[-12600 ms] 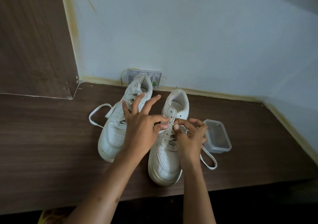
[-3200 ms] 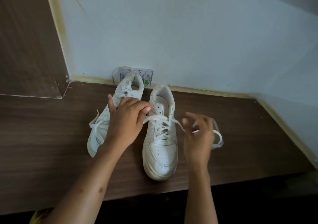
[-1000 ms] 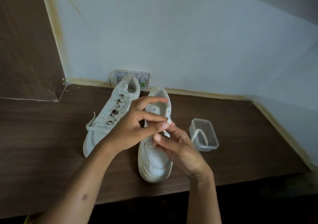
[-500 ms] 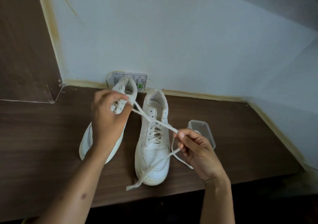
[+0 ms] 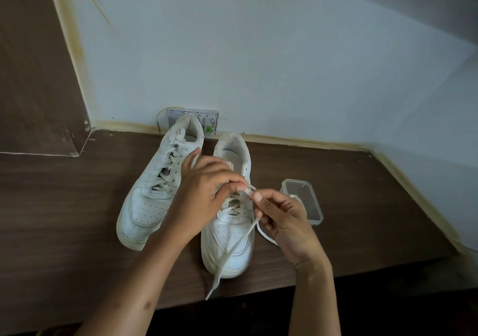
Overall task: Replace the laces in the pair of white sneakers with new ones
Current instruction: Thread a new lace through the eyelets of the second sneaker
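Observation:
Two white sneakers stand side by side on a dark wooden table [image 5: 362,206], toes toward me. The left sneaker [image 5: 152,196] is laced up. Over the right sneaker [image 5: 227,242] my left hand [image 5: 204,196] and my right hand [image 5: 282,214] meet above the eyelets, each pinching the white lace [image 5: 232,250]. One loose end of the lace runs down over the toe to the table's front edge. Another stretch loops on the table under my right hand. My hands hide the upper eyelets.
A small clear plastic container [image 5: 305,198] sits open just right of the right sneaker. A wall socket plate [image 5: 204,121] is behind the sneakers' heels. A wooden panel [image 5: 33,77] rises at the left, and the table's front edge lies close to me.
My left hand came back from the left sneaker to the right one. Both hands now meet over the right sneaker's eyelets, with the lace slack instead of stretched between them.

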Motion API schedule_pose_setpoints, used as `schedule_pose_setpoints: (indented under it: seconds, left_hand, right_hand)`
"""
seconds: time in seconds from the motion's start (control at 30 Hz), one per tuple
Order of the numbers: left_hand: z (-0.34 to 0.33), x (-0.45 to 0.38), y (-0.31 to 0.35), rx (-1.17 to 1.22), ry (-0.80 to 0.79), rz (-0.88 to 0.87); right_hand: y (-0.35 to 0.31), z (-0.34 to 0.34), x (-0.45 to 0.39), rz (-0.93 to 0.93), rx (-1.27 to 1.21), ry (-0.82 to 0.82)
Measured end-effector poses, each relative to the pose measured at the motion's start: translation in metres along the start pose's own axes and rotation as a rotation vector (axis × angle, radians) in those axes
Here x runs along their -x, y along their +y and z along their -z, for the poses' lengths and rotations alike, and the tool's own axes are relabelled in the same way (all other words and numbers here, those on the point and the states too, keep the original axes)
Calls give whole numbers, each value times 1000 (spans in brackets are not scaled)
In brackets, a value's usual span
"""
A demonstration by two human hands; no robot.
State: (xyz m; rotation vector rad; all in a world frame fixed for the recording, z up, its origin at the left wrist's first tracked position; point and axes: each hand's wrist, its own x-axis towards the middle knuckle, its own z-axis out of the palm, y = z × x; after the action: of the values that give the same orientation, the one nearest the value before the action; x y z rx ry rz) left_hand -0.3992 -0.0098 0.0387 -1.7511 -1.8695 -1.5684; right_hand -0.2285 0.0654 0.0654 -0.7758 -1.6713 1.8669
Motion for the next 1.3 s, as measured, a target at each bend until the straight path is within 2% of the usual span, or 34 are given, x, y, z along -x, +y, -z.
schedule_pose_setpoints:
  seconds: [0.17,0.23,0.57,0.67,0.8,1.0,1.17,1.3]
  left_hand:
    - [28,-6,-17,-187,322,128]
    - [39,-5,-24,-247,404,176]
    - [56,1,-40,-336,445,301]
    - [59,2,-41,-341,428,287]
    - [51,1,-37,-350,374,294]
    - [28,0,-24,-211,215,152]
    - [6,3,-10,-150,33,21]
    - [-7,4,-2,-81,34,2]
  right_hand:
    - [1,13,3,-11,32,65]
    - [3,18,4,-9,47,89]
    - [7,36,6,-51,214,159]
    - [9,35,5,-31,204,177]
    - [9,25,-2,63,175,298]
    - [17,8,-17,164,279,429]
    - [13,-12,-22,320,133,334]
    - [9,-27,-23,406,-93,239]
